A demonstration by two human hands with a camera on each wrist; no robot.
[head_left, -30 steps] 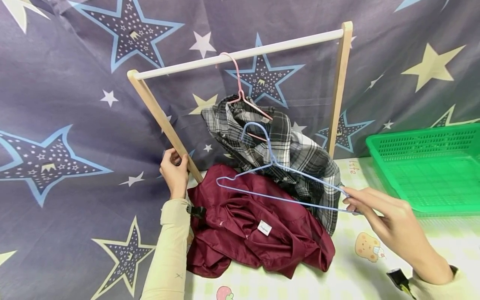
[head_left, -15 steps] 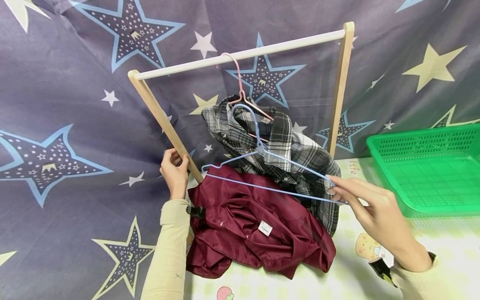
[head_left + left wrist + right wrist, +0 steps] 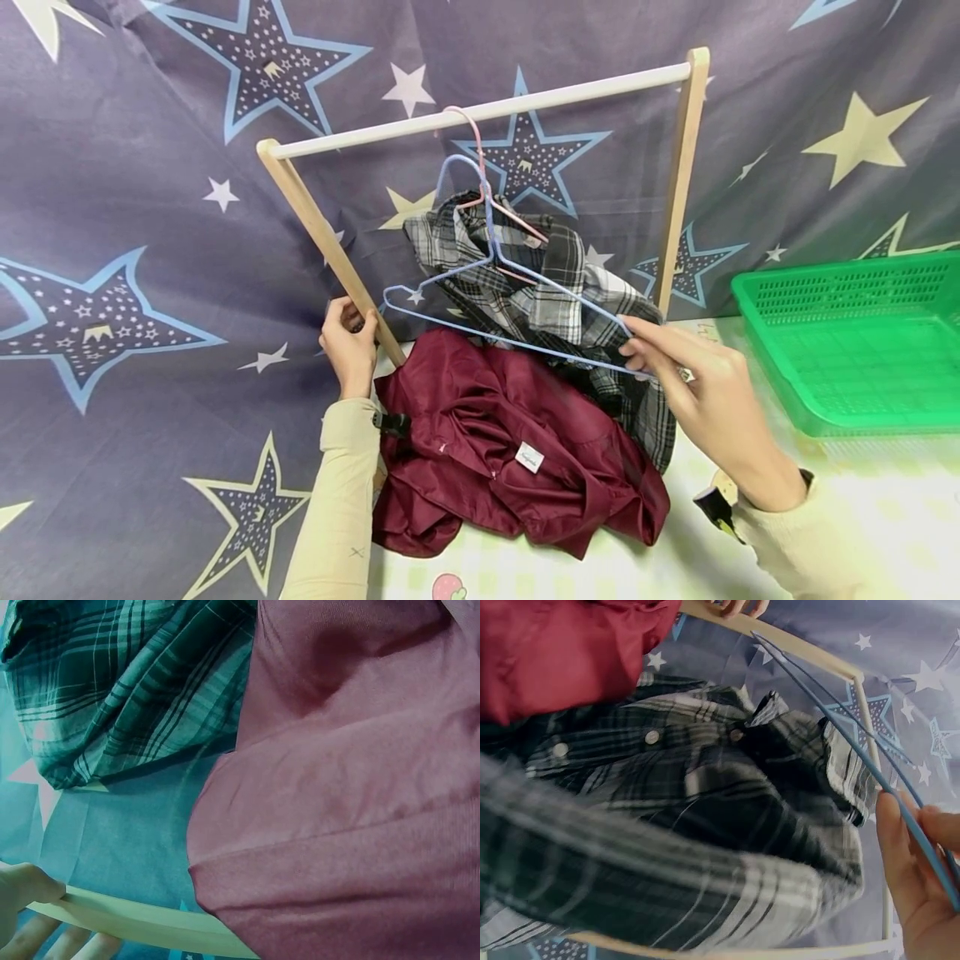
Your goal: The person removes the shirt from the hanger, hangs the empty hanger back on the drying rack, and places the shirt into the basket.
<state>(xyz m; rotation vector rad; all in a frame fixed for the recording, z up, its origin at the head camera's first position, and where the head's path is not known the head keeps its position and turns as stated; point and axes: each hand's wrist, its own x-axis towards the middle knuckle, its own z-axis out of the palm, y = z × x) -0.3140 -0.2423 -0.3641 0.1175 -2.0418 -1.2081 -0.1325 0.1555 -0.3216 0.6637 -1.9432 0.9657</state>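
Below the white rail (image 3: 480, 110), right hand (image 3: 693, 387) pinches blue hanger (image 3: 495, 287), not yet hooked; left hand (image 3: 348, 343) grips rack post (image 3: 330, 246); maroon garment (image 3: 517, 446) unhung.

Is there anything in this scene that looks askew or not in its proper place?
Yes. The plaid shirt sits bunched and lopsided on the pink hanger, not draped evenly. The maroon garment lies crumpled on the table below the rack, on no hanger. The blue hanger, pinched by the right hand, is tilted and empty.
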